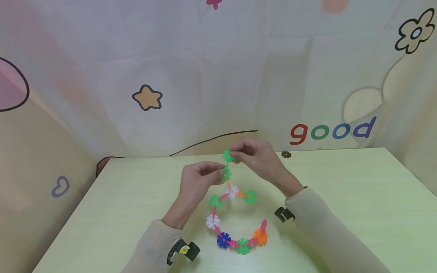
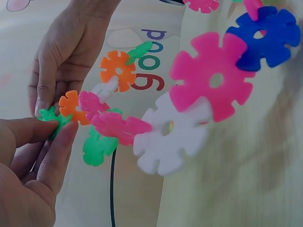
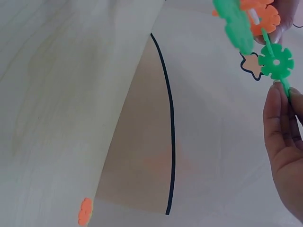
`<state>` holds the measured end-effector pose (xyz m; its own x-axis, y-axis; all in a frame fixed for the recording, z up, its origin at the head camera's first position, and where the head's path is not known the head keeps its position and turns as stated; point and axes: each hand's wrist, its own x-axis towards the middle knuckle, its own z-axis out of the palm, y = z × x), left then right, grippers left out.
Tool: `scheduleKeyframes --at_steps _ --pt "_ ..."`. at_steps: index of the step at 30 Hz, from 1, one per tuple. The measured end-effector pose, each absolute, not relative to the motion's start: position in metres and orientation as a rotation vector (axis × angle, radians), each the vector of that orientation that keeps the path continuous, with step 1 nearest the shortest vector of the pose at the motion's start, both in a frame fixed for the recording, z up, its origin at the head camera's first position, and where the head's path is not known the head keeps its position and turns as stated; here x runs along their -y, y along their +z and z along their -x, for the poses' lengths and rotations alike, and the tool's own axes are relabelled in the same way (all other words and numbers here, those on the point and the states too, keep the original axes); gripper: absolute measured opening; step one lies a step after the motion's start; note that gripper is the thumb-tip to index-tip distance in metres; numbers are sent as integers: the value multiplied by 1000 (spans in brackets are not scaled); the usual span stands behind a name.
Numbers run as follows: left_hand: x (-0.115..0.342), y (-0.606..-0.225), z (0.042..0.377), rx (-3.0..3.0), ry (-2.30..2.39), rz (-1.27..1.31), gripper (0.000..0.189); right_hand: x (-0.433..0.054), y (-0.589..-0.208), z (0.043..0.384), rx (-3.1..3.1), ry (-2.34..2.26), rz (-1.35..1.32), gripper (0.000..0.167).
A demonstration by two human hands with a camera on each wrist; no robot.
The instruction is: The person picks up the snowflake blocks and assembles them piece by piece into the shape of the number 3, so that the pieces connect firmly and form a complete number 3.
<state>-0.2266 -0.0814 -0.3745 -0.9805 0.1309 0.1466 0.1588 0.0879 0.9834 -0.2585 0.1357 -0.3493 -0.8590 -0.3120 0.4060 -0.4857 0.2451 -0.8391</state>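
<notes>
A chain of slotted plastic flower discs hangs from both hands in the head view. My left hand (image 1: 196, 182) pinches a green disc (image 1: 226, 174) near its top between thumb and fingers. Just above, my right hand (image 1: 259, 159) pinches the topmost green disc (image 1: 227, 155). Below the hands, a white disc (image 1: 232, 192) branches to a green disc (image 1: 250, 196) on the right. Leftward, the chain curves down through a blue disc (image 1: 224, 240) to an orange disc (image 1: 260, 237) and a pink end disc (image 1: 264, 225). Whether its lower part touches the table cannot be told.
The pale wooden table (image 1: 119, 212) lies under the hands. A loose brownish disc (image 1: 286, 154) rests by its back edge, right of my right hand. A printed cloth (image 1: 205, 76) stands behind the table. Each sleeve carries a dark wrist device (image 1: 182, 250).
</notes>
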Motion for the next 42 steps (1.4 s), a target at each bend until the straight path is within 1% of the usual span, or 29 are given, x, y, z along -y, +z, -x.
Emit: scheduleKeyframes --at_steps 8,21,32,42 --pt "80 -375 227 2303 -2069 297 15 -140 -351 261 2353 1735 -757 11" --pt "79 -376 226 2312 -2051 284 15 -140 -354 262 2389 1818 -674 13" --pt "78 -377 225 2317 -2022 258 13 -141 -357 263 2380 1755 -756 11" --pt "77 -377 224 2350 -1951 250 12 -140 -360 260 2395 1880 -634 15"
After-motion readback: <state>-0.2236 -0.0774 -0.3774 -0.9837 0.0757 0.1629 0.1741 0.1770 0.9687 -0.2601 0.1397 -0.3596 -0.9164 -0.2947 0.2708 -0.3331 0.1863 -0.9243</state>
